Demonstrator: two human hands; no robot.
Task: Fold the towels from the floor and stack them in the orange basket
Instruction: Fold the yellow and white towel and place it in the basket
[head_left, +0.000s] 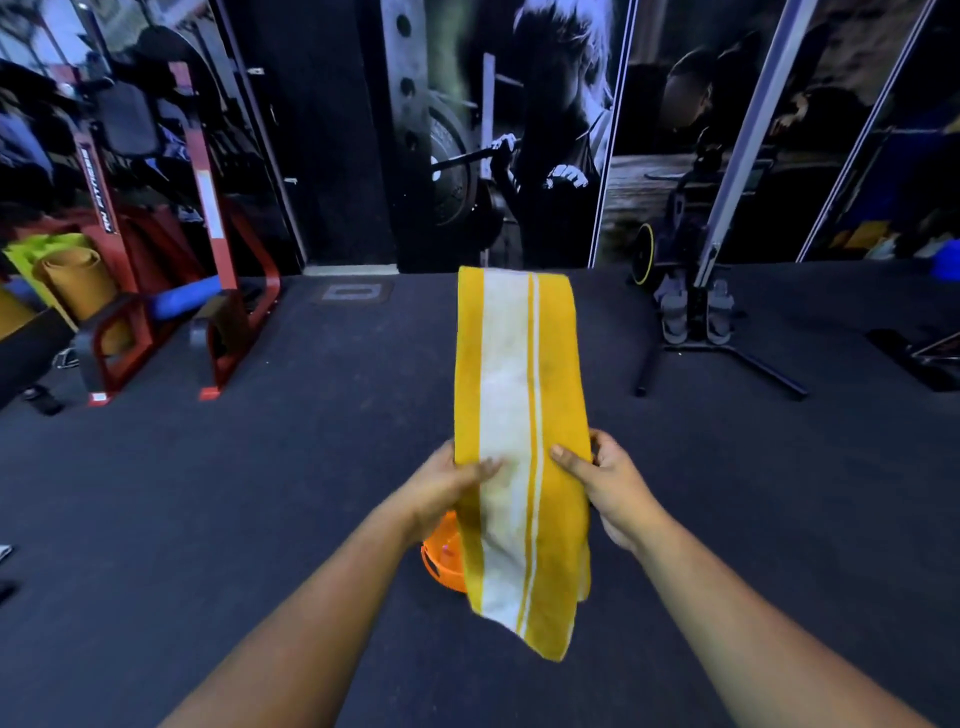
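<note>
Dark gym floor (260, 493), red rack (208, 260), left hand (447, 488) and right hand (608, 483) pinching yellow-white striped towel (519, 389), orange basket (441, 556) below

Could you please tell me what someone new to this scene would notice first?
A yellow towel with a white stripe fills the centre, held up by the left hand and right hand gripping its edges. Just below it, an orange basket peeks out on the dark floor. A red rack stands at left.
</note>
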